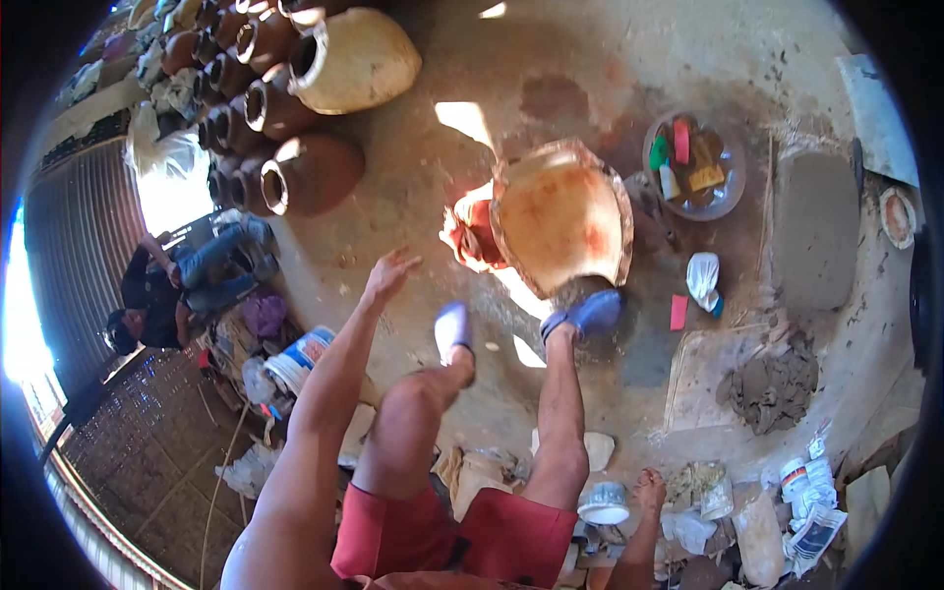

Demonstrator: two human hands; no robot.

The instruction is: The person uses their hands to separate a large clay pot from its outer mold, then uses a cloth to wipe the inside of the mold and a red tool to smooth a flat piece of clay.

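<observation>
Potter's yard seen from above. The left hand [390,275] is stretched out over the bare dirt floor [413,187] just left of centre, fingers spread apart and holding nothing. The right hand [649,489] sits low at the lower right of the frame, beside a small white bowl [604,502]; it appears to rest among the clutter there, but whether its fingers are apart or together cannot be told.

Both legs stretch toward the centre in blue slippers. The right foot [588,315] touches the lower edge of a large unfired clay pot [560,214] lying on its side in the middle of the frame, its mouth turned to the left, toward an orange cloth [476,234]. The left foot [452,329] is on the floor, apart from the pot.

At upper right a round tray [728,192] holds coloured tools, next to a flat grey slab [816,226]. A lump of wet clay [777,383] lies on a board at right. Rows of brown fired jars [295,167] fill the upper left, with one pale jar [359,59] above them. A seated person [157,295] is at far left.
</observation>
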